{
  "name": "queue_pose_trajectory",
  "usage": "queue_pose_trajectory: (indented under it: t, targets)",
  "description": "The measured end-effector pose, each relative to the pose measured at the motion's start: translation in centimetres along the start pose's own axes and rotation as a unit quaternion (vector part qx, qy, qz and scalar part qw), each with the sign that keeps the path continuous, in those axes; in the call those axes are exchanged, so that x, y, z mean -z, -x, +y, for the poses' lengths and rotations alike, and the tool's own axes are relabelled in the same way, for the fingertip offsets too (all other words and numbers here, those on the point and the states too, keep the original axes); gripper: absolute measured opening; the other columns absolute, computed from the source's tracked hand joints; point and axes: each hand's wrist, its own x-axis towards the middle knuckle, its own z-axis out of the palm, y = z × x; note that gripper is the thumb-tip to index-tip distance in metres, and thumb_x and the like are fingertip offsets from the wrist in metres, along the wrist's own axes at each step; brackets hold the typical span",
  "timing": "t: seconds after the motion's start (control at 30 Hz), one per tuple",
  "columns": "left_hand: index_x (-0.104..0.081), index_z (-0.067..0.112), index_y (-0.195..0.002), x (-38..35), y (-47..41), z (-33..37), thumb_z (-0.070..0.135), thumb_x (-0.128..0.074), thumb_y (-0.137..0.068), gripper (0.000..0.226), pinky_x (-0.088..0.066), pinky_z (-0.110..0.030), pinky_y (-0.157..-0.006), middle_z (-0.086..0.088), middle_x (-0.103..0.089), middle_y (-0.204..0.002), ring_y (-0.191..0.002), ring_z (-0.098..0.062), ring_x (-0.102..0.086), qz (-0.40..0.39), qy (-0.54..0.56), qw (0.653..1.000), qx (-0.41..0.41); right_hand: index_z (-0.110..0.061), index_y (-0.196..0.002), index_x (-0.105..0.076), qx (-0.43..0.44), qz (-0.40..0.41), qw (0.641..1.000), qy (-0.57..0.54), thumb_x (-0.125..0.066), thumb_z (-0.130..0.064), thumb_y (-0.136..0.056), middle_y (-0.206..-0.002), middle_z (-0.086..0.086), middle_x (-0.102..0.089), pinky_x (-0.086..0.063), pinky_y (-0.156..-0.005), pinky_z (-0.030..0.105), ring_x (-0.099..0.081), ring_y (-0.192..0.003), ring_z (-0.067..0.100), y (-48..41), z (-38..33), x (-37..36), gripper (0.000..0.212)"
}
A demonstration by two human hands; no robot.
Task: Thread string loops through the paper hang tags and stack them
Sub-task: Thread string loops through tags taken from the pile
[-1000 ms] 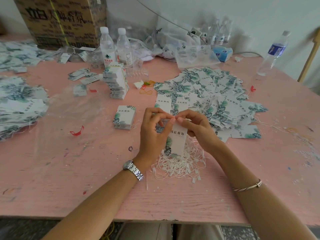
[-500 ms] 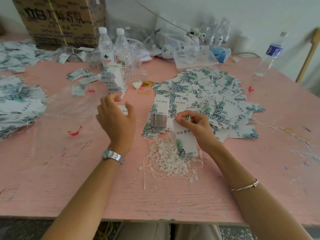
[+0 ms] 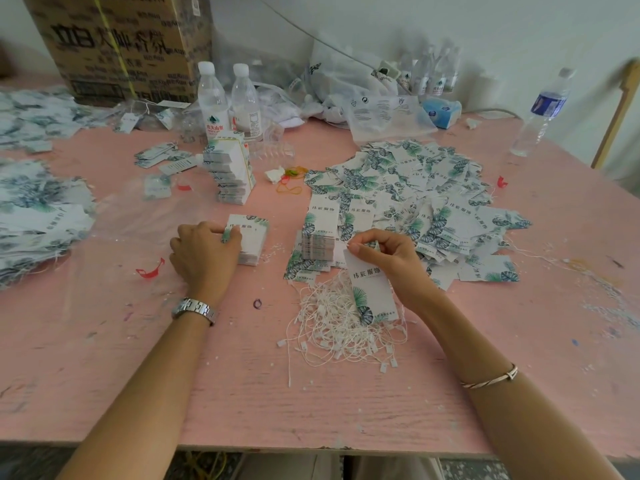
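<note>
My right hand (image 3: 384,258) pinches the top edge of one hang tag (image 3: 369,289) between thumb and fingertips. The tag hangs down over the heap of string loops (image 3: 332,327), and its lower end touches them. My left hand (image 3: 207,252) is curled on the left edge of the small stack (image 3: 251,240) of tags, which lies flat on the pink surface (image 3: 242,393). I cannot tell if a loop is already through this tag, because my fingers hide that place.

I think several things can go wrong. The strings are thin and white and lie all tangled, each with a small plastic clasp. If I pull one, its clasp may catch the neighbours and a whole bunch may come up with it. The tag is a stiff, smooth card, rectangular, white with a green leaf print. I hold it only at the edge, so it can turn or slip out. A hard pull on the string could also tear the paper.

The small stack is made of the same slippery cards, so a side push from my left hand may fan it out. Just beside my right hand stands a taller block of tags (image 3: 320,237), with many loose tags (image 3: 415,188) spread behind it. My wrist could knock the block over.
</note>
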Motion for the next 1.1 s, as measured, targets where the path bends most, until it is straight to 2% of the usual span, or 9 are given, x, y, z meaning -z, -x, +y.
queue_pose_trajectory:
  t: [0.13,0.27,0.37,0.43,0.53,0.63,0.77,0.87,1.1]
  targets:
    - [-0.074,0.015,-0.106,0.0,-0.1,-0.1,0.039,-0.064,-0.093,0.03,-0.047,-0.047,-0.084,-0.018,-0.059,-0.123,-0.11,-0.042,-0.052,0.031,0.038,0.999,0.003,-0.025,-0.079,-0.075,0.001,-0.012,1.0,0.007,-0.075,-0.02,-0.085,-0.073,0.008,-0.068,-0.044,-0.046,0.025,-0.062,-0.056,0.024,0.1,0.1,0.0,0.008]
    - [-0.075,0.011,-0.096,-0.2,-0.4,-0.2,0.041,-0.065,-0.093,0.032,-0.052,-0.043,-0.08,-0.013,-0.066,-0.117,-0.105,-0.033,-0.061,0.035,0.157,0.987,0.012,-0.024,-0.078,-0.074,-0.005,-0.017,1.0,-0.009,-0.075,-0.017,-0.085,-0.076,0.01,-0.068,-0.047,-0.046,0.023,-0.063,-0.057,0.023,0.2,0.1,0.0,0.011]
    - [-0.074,0.005,-0.093,-0.1,-0.2,0.5,0.039,-0.067,-0.094,0.034,-0.052,-0.036,-0.076,-0.019,-0.071,-0.106,-0.091,-0.022,-0.065,-0.025,0.362,0.931,0.04,-0.022,-0.076,-0.073,-0.014,-0.016,0.999,-0.039,-0.077,-0.017,-0.082,-0.075,0.005,-0.069,-0.05,-0.049,0.025,-0.064,-0.059,0.019,0.0,0.2,0.1,0.009]
    - [-0.071,0.011,-0.085,0.0,0.7,1.5,0.035,-0.068,-0.095,0.026,-0.051,-0.035,-0.073,-0.022,-0.07,-0.107,-0.086,-0.021,-0.063,-0.056,0.442,0.895,0.03,-0.021,-0.076,-0.073,-0.018,-0.008,0.998,-0.056,-0.076,-0.017,-0.081,-0.075,0.004,-0.069,-0.05,-0.05,0.025,-0.064,-0.06,0.019,-0.1,0.2,0.2,0.006]
    - [-0.067,0.017,-0.075,-0.5,2.7,2.8,0.027,-0.067,-0.096,0.023,-0.049,-0.034,-0.07,-0.024,-0.067,-0.1,-0.088,-0.028,-0.062,-0.12,0.451,0.884,-0.041,-0.019,-0.079,-0.072,-0.017,-0.003,0.997,-0.079,-0.073,-0.02,-0.081,-0.076,0.004,-0.067,-0.051,-0.051,0.025,-0.063,-0.061,0.018,-0.2,0.4,0.3,0.003]
    - [-0.066,0.014,-0.071,-1.3,4.9,3.7,0.017,-0.066,-0.095,0.024,-0.043,-0.023,-0.063,-0.011,-0.061,-0.085,-0.081,-0.019,-0.056,-0.181,0.438,0.874,-0.107,-0.019,-0.081,-0.07,-0.011,-0.015,0.996,-0.092,-0.074,-0.017,-0.085,-0.077,0.003,-0.064,-0.05,-0.05,0.024,-0.063,-0.06,0.017,-0.3,0.4,0.4,0.006]
    - [-0.066,-0.002,-0.075,-1.8,6.7,4.1,0.009,-0.068,-0.093,0.021,-0.04,-0.016,-0.066,-0.013,-0.056,-0.082,-0.073,-0.009,-0.049,-0.221,0.434,0.857,-0.167,-0.016,-0.086,-0.066,-0.013,-0.036,0.996,-0.078,-0.065,-0.009,-0.091,-0.083,0.007,-0.061,-0.051,-0.047,0.024,-0.064,-0.059,0.017,-0.3,0.7,0.4,0.008]
    - [-0.066,-0.009,-0.078,-2.1,7.5,4.2,0.003,-0.068,-0.091,0.018,-0.039,-0.013,-0.068,-0.006,-0.055,-0.082,-0.073,-0.005,-0.049,-0.241,0.43,0.851,-0.182,-0.012,-0.09,-0.062,-0.022,-0.048,0.996,-0.07,-0.054,0.004,-0.097,-0.086,0.008,-0.064,-0.051,-0.047,0.024,-0.067,-0.06,0.016,-0.3,0.7,0.4,0.02]
    - [-0.067,-0.012,-0.081,-2.2,7.4,4.2,0.004,-0.068,-0.091,0.019,-0.039,-0.013,-0.068,-0.009,-0.054,-0.082,-0.072,-0.007,-0.048,-0.248,0.43,0.849,-0.183,-0.015,-0.09,-0.061,-0.035,-0.07,0.99,-0.117,-0.06,-0.006,-0.085,-0.091,0.01,-0.064,-0.05,-0.051,0.028,-0.064,-0.063,0.021,-0.2,0.6,0.1,0.01]
